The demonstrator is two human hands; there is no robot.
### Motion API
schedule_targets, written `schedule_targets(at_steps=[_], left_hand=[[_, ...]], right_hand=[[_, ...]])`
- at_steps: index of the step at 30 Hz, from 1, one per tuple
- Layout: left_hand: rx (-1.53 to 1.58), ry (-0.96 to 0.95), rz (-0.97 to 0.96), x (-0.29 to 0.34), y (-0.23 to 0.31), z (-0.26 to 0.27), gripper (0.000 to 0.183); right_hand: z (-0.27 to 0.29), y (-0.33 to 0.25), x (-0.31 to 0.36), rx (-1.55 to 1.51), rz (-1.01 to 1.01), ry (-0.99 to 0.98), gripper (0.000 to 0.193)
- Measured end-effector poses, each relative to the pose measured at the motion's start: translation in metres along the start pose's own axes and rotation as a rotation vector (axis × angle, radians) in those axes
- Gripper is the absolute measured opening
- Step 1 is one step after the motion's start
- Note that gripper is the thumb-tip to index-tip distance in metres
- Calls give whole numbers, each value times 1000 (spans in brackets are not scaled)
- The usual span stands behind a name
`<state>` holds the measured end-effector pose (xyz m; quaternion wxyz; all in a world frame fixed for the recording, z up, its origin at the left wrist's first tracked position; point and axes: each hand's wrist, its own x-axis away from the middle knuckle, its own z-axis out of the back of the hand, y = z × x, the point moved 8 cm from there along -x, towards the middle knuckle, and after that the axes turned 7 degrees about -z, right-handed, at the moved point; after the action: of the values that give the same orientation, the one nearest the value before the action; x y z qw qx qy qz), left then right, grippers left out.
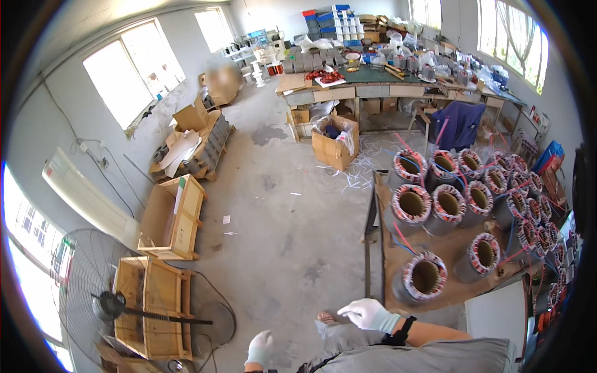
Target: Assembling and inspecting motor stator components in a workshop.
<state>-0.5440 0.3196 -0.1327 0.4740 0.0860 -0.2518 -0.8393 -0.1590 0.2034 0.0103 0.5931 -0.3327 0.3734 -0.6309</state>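
My left hand (259,348), in a white glove, hangs low beside my left leg with its fingers loosely curled and nothing showing in them. My right hand (371,314), also white-gloved and with a black band at the wrist, is held in front of my right thigh. Its fingers reach out to the left, partly bent, and hold nothing. Nearest to it is a grey motor stator (410,292) with red-and-white laced windings, upright at the near corner of a brown-topped workbench (398,248). Several more stators (444,225) stand behind it, with red and blue leads sticking out.
A floor fan (112,306) and wooden crates (186,217) line the left wall. Farther off lies a pallet stack with cardboard (205,143). Ahead stands a long cluttered bench (367,78), with an opened carton (333,149) and paper scraps (357,174) before it. A jacket hangs over a chair (457,121).
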Motion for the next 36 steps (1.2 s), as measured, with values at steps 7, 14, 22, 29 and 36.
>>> schedule_targets(at_steps=[7,14,22,29,36], left_hand=[[-192,-507,486,41,-242,49,37],[-229,-658,531,-105,-375,109,32],[-624,-252,-200,-542,-459,241,20],[-2,-134,-74,-1005,-310,346,29],[-123,-432,-115,-1112,-416,333,28]], right_hand=[[-44,-31,-240,-30,-97,-139,26],[-101,111,-405,248,-348,-303,36],[-78,321,-431,697,-686,-486,34],[-38,383,-548,498,-813,-128,14],[-37,400,-972,808,-518,-463,25]])
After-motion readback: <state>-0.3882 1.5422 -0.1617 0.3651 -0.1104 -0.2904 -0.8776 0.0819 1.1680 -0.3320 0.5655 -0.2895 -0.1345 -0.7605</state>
